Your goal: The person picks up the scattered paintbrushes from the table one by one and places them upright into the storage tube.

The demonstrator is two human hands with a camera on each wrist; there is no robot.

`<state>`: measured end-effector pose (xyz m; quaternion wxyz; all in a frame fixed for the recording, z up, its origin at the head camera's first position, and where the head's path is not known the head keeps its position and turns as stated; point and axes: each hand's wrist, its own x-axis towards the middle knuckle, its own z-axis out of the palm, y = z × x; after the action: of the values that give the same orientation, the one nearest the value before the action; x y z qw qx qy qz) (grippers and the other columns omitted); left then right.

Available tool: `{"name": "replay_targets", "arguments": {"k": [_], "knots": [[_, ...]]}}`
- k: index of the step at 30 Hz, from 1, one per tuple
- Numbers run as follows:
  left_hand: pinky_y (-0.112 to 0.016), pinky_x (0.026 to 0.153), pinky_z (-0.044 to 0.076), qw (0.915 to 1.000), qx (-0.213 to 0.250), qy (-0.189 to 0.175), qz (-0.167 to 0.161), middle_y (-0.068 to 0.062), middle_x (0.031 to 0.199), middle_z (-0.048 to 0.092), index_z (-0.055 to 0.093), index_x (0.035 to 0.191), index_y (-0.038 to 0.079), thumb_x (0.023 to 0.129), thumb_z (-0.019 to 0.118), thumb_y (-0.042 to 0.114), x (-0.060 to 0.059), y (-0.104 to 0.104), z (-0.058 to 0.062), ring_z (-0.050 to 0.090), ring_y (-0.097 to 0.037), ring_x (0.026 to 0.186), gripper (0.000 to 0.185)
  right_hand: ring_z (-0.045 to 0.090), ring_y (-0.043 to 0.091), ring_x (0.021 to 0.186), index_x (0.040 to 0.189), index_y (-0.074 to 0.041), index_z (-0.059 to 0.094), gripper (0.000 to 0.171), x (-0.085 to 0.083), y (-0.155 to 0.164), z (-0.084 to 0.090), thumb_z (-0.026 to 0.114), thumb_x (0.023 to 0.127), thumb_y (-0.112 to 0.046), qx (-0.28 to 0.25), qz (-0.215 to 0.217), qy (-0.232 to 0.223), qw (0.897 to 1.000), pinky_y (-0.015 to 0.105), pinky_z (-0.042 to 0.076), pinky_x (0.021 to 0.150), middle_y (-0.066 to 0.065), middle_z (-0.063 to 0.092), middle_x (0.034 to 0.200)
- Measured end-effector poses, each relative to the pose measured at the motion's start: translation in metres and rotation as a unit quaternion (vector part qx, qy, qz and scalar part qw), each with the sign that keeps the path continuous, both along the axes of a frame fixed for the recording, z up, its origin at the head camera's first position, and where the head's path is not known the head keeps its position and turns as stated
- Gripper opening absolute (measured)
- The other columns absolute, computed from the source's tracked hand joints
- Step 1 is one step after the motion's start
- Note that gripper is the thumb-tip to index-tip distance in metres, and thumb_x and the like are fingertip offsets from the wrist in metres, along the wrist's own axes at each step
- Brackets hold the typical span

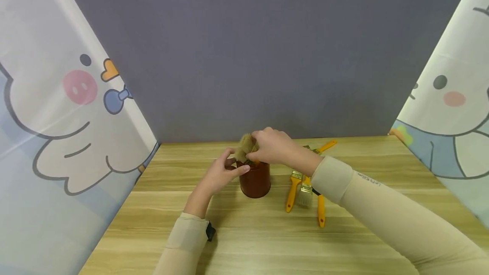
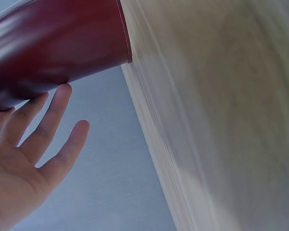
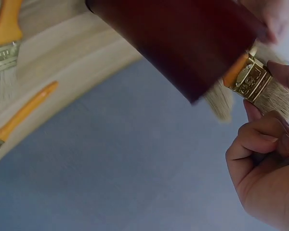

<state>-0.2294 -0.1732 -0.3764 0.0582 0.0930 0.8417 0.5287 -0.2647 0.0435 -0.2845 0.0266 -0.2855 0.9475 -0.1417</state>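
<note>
A dark red can [image 1: 255, 183] stands upright on the wooden table, with paintbrush bristles [image 1: 245, 143] showing above its rim. My left hand [image 1: 220, 174] holds the can near the rim, thumb in front and fingers at the far left side. In the left wrist view, the fingers are spread and some fingertips touch the can wall. Over the can's mouth, my right hand [image 1: 274, 145] pinches a paintbrush [image 3: 253, 79] near its bristles and brass-coloured ferrule. That brush's orange handle points into the can, its lower part hidden. Beside it, another brush's bristles [image 3: 219, 102] stick out.
Right of the can lie several loose paintbrushes with orange handles [image 1: 292, 192], partly hidden by the right forearm. A grey panel [image 1: 267, 54] rises behind the wooden table [image 1: 252, 241]. Cartoon-printed sheets [image 1: 57, 109] flank both sides.
</note>
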Motion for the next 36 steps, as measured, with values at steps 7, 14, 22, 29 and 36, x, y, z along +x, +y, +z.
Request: {"name": "replay_targets", "arguments": {"k": [7, 14, 22, 29, 36], "knots": [[-0.052, 0.106, 0.058, 0.9998, 0.009, 0.011, -0.013, -0.006, 0.140, 0.071, 0.051, 0.149, 0.032, 0.093, 0.081, 0.053, 0.000, 0.002, -0.001, 0.069, -0.027, 0.130, 0.067, 0.053, 0.015, 0.062, 0.148, -0.008, 0.061, 0.065, 0.002, -0.003, -0.010, 0.076, 0.098, -0.046, 0.005, -0.007, -0.028, 1.000, 0.031, 0.046, 0.060, 0.002, 0.067, 0.087], [-0.054, 0.108, 0.057, 0.9999, 0.002, 0.013, -0.001, -0.007, 0.142, 0.069, 0.050, 0.149, 0.033, 0.091, 0.082, 0.054, -0.002, 0.002, 0.002, 0.068, -0.027, 0.133, 0.069, 0.066, 0.017, 0.076, 0.121, -0.009, 0.071, 0.042, 0.000, 0.002, -0.010, 0.077, 0.098, -0.043, 0.021, -0.004, -0.060, 0.998, 0.034, 0.053, 0.066, 0.003, 0.069, 0.092], [-0.055, 0.108, 0.056, 0.9998, -0.008, 0.013, 0.015, -0.009, 0.144, 0.068, 0.049, 0.152, 0.032, 0.090, 0.082, 0.056, 0.000, -0.002, -0.002, 0.067, -0.029, 0.134, 0.074, 0.050, 0.012, 0.057, 0.104, -0.012, 0.070, 0.033, -0.003, 0.003, -0.013, 0.075, 0.100, -0.045, -0.013, 0.017, -0.104, 0.994, 0.027, 0.043, 0.055, -0.001, 0.057, 0.071], [-0.056, 0.110, 0.055, 0.9996, -0.015, 0.013, 0.022, -0.012, 0.149, 0.065, 0.046, 0.155, 0.031, 0.089, 0.082, 0.059, 0.000, -0.003, -0.006, 0.064, -0.031, 0.138, 0.079, 0.070, 0.019, 0.081, 0.119, -0.012, 0.072, 0.040, 0.002, 0.010, -0.014, 0.073, 0.101, -0.047, -0.004, 0.037, -0.090, 0.995, 0.033, 0.056, 0.069, 0.003, 0.074, 0.097], [-0.056, 0.109, 0.055, 0.9997, -0.006, 0.014, 0.022, -0.015, 0.150, 0.064, 0.047, 0.155, 0.028, 0.090, 0.083, 0.055, -0.001, -0.002, -0.006, 0.063, -0.032, 0.140, 0.079, 0.073, 0.015, 0.093, 0.153, -0.004, 0.057, 0.064, 0.004, 0.013, -0.021, 0.066, 0.105, -0.046, 0.013, 0.086, -0.082, 0.993, 0.040, 0.059, 0.096, 0.012, 0.077, 0.127]]}}
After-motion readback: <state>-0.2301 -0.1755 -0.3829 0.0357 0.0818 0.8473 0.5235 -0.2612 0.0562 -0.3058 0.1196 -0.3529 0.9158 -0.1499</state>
